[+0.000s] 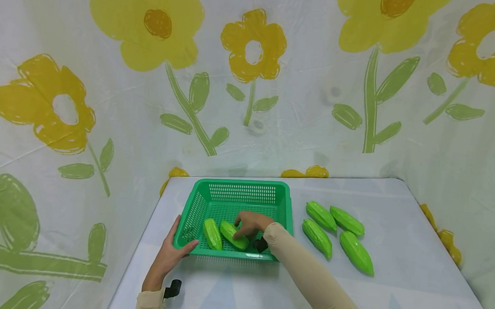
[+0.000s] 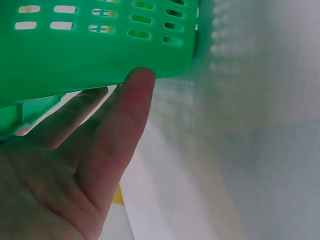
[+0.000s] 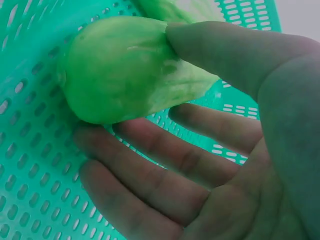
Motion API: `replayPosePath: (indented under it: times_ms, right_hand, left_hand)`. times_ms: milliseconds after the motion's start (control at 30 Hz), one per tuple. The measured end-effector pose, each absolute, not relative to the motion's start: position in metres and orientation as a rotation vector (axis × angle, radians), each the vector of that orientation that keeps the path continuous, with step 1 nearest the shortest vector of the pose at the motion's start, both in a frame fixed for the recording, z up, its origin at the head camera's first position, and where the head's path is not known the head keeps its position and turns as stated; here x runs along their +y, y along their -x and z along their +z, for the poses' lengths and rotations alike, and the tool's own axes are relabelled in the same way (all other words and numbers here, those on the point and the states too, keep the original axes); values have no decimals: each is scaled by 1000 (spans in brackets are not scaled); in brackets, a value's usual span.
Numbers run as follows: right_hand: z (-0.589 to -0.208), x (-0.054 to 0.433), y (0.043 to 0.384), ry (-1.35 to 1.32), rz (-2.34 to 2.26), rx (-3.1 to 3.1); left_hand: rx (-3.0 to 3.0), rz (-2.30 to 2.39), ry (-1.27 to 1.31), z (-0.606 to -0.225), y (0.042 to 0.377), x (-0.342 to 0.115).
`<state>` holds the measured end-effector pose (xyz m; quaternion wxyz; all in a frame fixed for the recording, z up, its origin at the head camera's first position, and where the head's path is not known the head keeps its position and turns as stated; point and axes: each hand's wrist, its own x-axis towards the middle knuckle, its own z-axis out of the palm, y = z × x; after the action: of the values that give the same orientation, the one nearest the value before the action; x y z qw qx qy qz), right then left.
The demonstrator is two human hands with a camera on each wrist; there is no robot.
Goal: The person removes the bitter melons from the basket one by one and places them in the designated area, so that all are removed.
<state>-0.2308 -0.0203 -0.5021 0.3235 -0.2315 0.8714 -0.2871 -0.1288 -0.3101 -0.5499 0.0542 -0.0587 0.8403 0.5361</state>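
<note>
Right hand (image 1: 250,223) pinches a ridged green gourd (image 1: 229,232) inside green plastic basket (image 1: 235,254), beside a second gourd (image 1: 213,234); fingers (image 3: 135,175) opposite thumb clear only from right wrist. Left hand (image 1: 170,252), spread, touches basket corner. Head view alone: four gourds (image 1: 357,253) on counter (image 1: 408,272).

The right hand (image 1: 250,224) hides part of one gourd (image 1: 229,230) in the green basket (image 1: 226,253); the left hand (image 1: 169,257) partly covers the basket's near left corner. Both sleeves (image 1: 308,272) and the tabletop (image 1: 397,230) run out of the head view's near side. Each wrist view crops the basket.
</note>
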Motion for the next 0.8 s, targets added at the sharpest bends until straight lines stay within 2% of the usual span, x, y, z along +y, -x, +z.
replayPosePath:
  times_ms: [800]
  right_hand:
    - [-493, -14, 233, 621, -824, 2251]
  left_hand:
    - [2624, 1537, 169, -549, 130, -310]
